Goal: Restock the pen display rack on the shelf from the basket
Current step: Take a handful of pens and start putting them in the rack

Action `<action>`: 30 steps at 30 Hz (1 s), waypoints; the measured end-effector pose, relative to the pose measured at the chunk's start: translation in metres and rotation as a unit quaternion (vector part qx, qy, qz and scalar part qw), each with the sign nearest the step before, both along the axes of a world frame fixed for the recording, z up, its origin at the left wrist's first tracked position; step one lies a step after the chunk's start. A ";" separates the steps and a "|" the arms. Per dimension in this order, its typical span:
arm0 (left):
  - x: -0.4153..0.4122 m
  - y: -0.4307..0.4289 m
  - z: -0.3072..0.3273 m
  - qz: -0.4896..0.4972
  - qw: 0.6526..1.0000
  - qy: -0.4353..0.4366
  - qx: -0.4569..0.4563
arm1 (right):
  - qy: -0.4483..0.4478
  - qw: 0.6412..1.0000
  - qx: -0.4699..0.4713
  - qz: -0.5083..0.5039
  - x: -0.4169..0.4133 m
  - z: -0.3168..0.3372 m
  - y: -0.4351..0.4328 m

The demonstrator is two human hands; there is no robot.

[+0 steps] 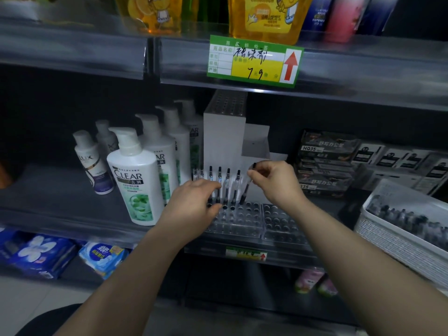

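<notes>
A shop shelf (60, 190) seen from above and in front, dimly lit. At the left stand white shampoo bottles (135, 175). Right of them, at the shelf's near edge, sits the clear pen display rack (242, 221), a tray of round holes. A short row of pens (219, 183) stands upright along its far left side; most holes nearer and to the right look empty. The left hand (194, 204) rests on the rack's left part, fingers curled among the standing pens; whether it grips one cannot be told. The right hand (276, 183) pinches the top of a tilted pen (247, 187), its tip at a hole just right of the row. At the far right, a white basket (388, 238) holds many more pens. The restocking looks barely begun.
</notes>
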State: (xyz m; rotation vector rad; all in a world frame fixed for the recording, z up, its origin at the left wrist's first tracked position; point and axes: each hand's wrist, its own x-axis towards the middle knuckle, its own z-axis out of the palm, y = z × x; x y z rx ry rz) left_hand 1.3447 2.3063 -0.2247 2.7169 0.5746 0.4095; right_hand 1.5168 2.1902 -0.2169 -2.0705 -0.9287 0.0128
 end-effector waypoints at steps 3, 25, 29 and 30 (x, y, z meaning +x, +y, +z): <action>0.000 -0.001 0.001 -0.002 1.000 -0.002 -0.005 | -0.024 0.999 -0.038 0.020 -0.002 -0.006 0.006; -0.002 -0.001 0.002 0.007 1.000 -0.007 -0.025 | -0.054 0.989 -0.136 0.015 -0.003 -0.009 0.011; -0.003 0.000 0.001 0.008 1.000 -0.006 -0.027 | -0.044 0.991 -0.126 0.015 -0.003 -0.011 0.008; -0.003 0.000 0.001 0.009 1.000 -0.006 -0.029 | -0.037 0.991 -0.124 0.014 -0.003 -0.011 0.007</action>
